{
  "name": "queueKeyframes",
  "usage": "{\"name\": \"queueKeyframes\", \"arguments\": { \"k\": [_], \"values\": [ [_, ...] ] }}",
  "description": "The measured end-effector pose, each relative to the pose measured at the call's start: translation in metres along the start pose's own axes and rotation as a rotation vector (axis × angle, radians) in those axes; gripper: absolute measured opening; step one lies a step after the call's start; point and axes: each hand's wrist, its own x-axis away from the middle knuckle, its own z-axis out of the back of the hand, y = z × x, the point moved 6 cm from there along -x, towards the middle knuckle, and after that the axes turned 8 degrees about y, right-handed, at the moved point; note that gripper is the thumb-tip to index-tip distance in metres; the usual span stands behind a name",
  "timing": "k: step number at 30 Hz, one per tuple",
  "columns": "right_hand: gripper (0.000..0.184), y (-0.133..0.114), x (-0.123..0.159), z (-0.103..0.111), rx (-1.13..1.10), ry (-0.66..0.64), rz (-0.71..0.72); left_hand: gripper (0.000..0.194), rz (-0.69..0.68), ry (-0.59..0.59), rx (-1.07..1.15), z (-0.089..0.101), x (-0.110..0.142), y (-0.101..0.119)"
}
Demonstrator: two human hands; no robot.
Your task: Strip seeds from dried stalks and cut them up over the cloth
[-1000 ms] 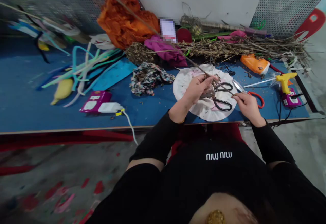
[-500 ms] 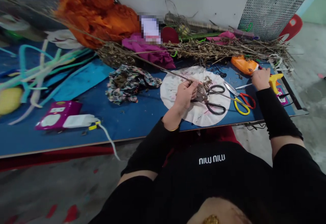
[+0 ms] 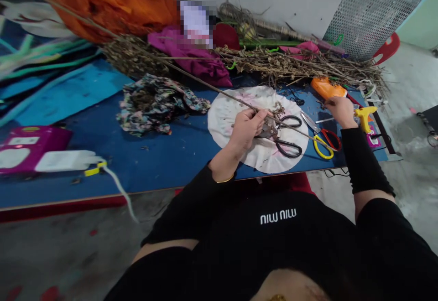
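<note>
My left hand (image 3: 243,130) is closed around a long dried stem (image 3: 205,83), which slants from the upper left across a round white cloth (image 3: 222,123). Its lower end reaches over the red-and-yellow-handled scissors (image 3: 323,147). Black-handled scissors (image 3: 289,148) lie on the cloth, partly behind my left fingers. Over the right part of the table, my right hand (image 3: 343,111) is at the near side of an orange packet (image 3: 326,89). Its fingers are pinched together, with a small dark bit at their tips that I cannot make out.
A yellow glue gun (image 3: 365,116) lies right of my right hand. Dried stalks (image 3: 297,66) are heaped along the back. Left are a patterned cloth (image 3: 153,105), orange fabric (image 3: 112,4), purple cloth (image 3: 191,59) and a purple power box (image 3: 37,146) with a white cord.
My right hand has left the stem's lower end and moved right to the orange packet, where its fingers now pinch. My left hand has kept the stem. The view has shifted right.
</note>
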Motion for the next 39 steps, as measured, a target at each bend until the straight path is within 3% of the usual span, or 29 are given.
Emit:
{"name": "queueKeyframes", "arguments": {
  "k": [7,12,20,23,26,28,30,32,34,36,39],
  "values": [
    [0.029,-0.024,-0.005,-0.019,-0.015,-0.059,0.073,0.022,-0.008,-0.010,0.009,-0.001,0.000,-0.002],
    [0.030,-0.026,-0.015,-0.017,-0.039,-0.076,0.123,0.023,0.005,-0.015,-0.007,-0.002,0.000,-0.002],
    [0.030,-0.043,-0.034,-0.020,-0.031,-0.075,0.080,0.025,0.016,-0.035,-0.014,-0.004,0.001,-0.005],
    [0.026,-0.046,-0.032,-0.012,-0.107,-0.036,0.047,0.025,0.018,-0.026,-0.007,-0.002,-0.001,-0.007],
    [0.023,-0.052,-0.014,0.014,-0.199,0.027,0.053,0.026,-0.002,0.015,0.014,0.001,-0.005,-0.008],
    [0.022,-0.069,0.013,0.038,-0.278,0.087,0.112,0.027,-0.014,0.062,0.037,0.003,-0.008,-0.010],
    [0.019,-0.105,0.053,0.068,-0.469,0.249,0.327,0.027,0.002,0.097,0.064,0.005,-0.011,-0.013],
    [0.022,-0.149,0.094,0.083,-0.488,0.313,0.542,0.027,0.035,0.115,0.085,0.004,-0.013,-0.018],
    [0.028,-0.193,0.126,0.080,-0.386,0.330,0.742,0.026,0.053,0.134,0.110,0.003,-0.013,-0.022],
    [0.032,-0.223,0.141,0.068,-0.284,0.338,0.845,0.025,0.061,0.142,0.131,0.001,-0.013,-0.023],
    [0.032,-0.237,0.142,0.054,-0.239,0.370,0.866,0.022,0.075,0.152,0.134,0.002,-0.011,-0.022]
  ]
}}
